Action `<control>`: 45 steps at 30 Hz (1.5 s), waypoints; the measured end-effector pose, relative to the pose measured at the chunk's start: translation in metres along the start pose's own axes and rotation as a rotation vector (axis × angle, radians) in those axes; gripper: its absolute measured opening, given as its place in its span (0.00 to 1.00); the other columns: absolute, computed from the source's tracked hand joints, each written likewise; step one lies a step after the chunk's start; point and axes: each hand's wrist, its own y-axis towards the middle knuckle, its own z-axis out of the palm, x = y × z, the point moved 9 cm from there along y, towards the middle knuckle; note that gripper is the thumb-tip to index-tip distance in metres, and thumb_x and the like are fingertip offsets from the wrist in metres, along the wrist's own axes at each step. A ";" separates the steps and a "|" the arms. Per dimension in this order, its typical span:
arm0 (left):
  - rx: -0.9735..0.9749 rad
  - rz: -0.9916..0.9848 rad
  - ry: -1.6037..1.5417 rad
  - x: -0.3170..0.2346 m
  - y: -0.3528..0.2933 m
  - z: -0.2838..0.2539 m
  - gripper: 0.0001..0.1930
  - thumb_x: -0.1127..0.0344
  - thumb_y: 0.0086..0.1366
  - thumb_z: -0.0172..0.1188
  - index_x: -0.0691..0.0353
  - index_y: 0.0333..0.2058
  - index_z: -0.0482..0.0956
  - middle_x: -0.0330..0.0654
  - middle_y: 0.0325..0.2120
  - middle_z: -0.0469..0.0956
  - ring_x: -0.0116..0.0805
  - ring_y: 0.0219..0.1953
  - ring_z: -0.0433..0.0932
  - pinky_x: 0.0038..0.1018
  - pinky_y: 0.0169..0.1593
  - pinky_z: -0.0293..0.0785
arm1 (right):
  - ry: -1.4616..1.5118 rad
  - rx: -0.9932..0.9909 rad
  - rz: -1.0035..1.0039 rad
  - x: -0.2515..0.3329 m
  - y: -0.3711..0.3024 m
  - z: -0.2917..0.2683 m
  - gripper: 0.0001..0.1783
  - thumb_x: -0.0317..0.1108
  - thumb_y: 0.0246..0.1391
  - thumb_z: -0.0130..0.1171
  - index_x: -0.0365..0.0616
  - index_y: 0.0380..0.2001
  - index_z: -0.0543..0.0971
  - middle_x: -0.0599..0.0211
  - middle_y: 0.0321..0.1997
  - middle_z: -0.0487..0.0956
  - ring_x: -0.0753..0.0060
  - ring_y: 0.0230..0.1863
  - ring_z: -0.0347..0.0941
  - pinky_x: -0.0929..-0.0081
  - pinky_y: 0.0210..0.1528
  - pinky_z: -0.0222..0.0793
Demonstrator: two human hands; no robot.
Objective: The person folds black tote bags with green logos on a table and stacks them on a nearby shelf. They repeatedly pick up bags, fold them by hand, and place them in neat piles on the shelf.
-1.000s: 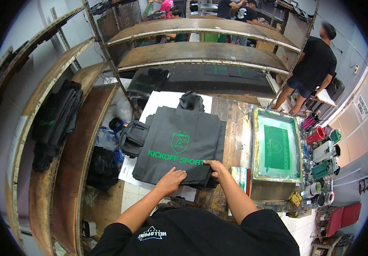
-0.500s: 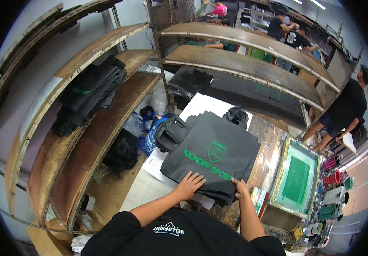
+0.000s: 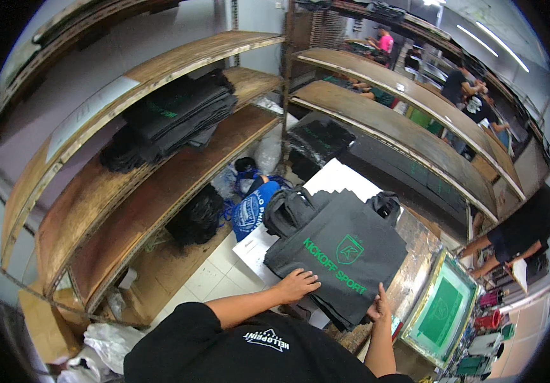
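Observation:
A thick stack of black fabric tote bags (image 3: 316, 246) lies in front of me, its top bag printed in green with a shield emblem (image 3: 349, 249) and lettering. My left hand (image 3: 297, 285) rests on the near left edge, fingers laid flat on the cloth. At the near right corner my right hand (image 3: 379, 306) grips the stack's edge, one digit stretched up along its side and the other fingers partly hidden. Bunched black handles (image 3: 288, 210) stick out at the far left of the stack, and more handles (image 3: 385, 205) at its far right.
A green printing screen in a frame (image 3: 441, 306) stands to the right on a stained table. Wooden shelves (image 3: 160, 210) rise at left, bearing folded black bags (image 3: 173, 115); others (image 3: 383, 115) run behind. A blue printed bag (image 3: 254, 207) sits left of the stack. A person (image 3: 527, 223) stands at right.
My view has swung left, so the stack and shelves sit further right in the picture. Both hands stay at the stack's near edge, the right one with a digit more upright.

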 end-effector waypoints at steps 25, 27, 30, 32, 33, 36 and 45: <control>-0.228 -0.003 -0.099 0.019 0.006 0.006 0.11 0.65 0.61 0.54 0.54 0.43 0.78 0.43 0.45 0.80 0.42 0.53 0.76 0.39 0.53 0.66 | -0.634 -0.570 -0.161 0.000 0.001 -0.013 0.38 0.31 0.48 0.70 0.36 0.62 0.66 0.53 0.56 0.76 0.54 0.50 0.76 0.59 0.52 0.74; -0.219 0.010 -0.124 0.016 0.011 0.004 0.11 0.65 0.61 0.54 0.55 0.43 0.77 0.43 0.44 0.80 0.42 0.52 0.77 0.39 0.53 0.67 | -0.601 -0.475 -0.201 0.002 0.007 -0.033 0.37 0.31 0.48 0.70 0.37 0.61 0.67 0.55 0.55 0.77 0.55 0.49 0.76 0.61 0.51 0.74; -0.164 -0.027 -0.136 0.024 0.010 0.007 0.12 0.66 0.60 0.54 0.56 0.44 0.77 0.42 0.42 0.80 0.41 0.50 0.77 0.38 0.52 0.67 | -0.754 -0.644 -0.158 0.005 0.003 -0.024 0.36 0.33 0.48 0.71 0.38 0.60 0.70 0.57 0.54 0.78 0.58 0.49 0.76 0.63 0.50 0.73; -0.173 -0.031 -0.130 0.023 0.012 0.004 0.13 0.66 0.60 0.54 0.56 0.44 0.76 0.41 0.41 0.80 0.40 0.50 0.77 0.38 0.52 0.67 | -0.733 -0.574 -0.155 0.004 0.006 -0.024 0.41 0.36 0.47 0.72 0.35 0.62 0.66 0.54 0.55 0.76 0.57 0.50 0.77 0.63 0.52 0.74; -0.186 -0.038 -0.129 0.022 0.012 0.002 0.13 0.66 0.60 0.54 0.56 0.45 0.76 0.40 0.41 0.80 0.39 0.50 0.77 0.38 0.52 0.67 | -0.723 -0.539 -0.154 0.003 0.006 -0.025 0.43 0.37 0.47 0.73 0.33 0.63 0.64 0.52 0.56 0.76 0.56 0.50 0.77 0.63 0.52 0.75; -0.198 -0.047 -0.112 0.022 0.012 -0.004 0.14 0.66 0.60 0.54 0.56 0.45 0.76 0.40 0.42 0.80 0.38 0.51 0.76 0.37 0.52 0.67 | -0.772 -0.570 -0.202 0.007 0.003 -0.022 0.41 0.36 0.47 0.72 0.33 0.62 0.65 0.53 0.54 0.77 0.57 0.49 0.77 0.63 0.51 0.75; -0.053 -0.035 -0.122 0.021 0.013 0.005 0.17 0.67 0.60 0.55 0.53 0.50 0.77 0.39 0.49 0.78 0.38 0.57 0.74 0.38 0.57 0.65 | -0.620 -0.543 -0.187 0.000 0.006 -0.025 0.36 0.32 0.48 0.71 0.35 0.59 0.68 0.54 0.52 0.78 0.55 0.50 0.77 0.59 0.53 0.75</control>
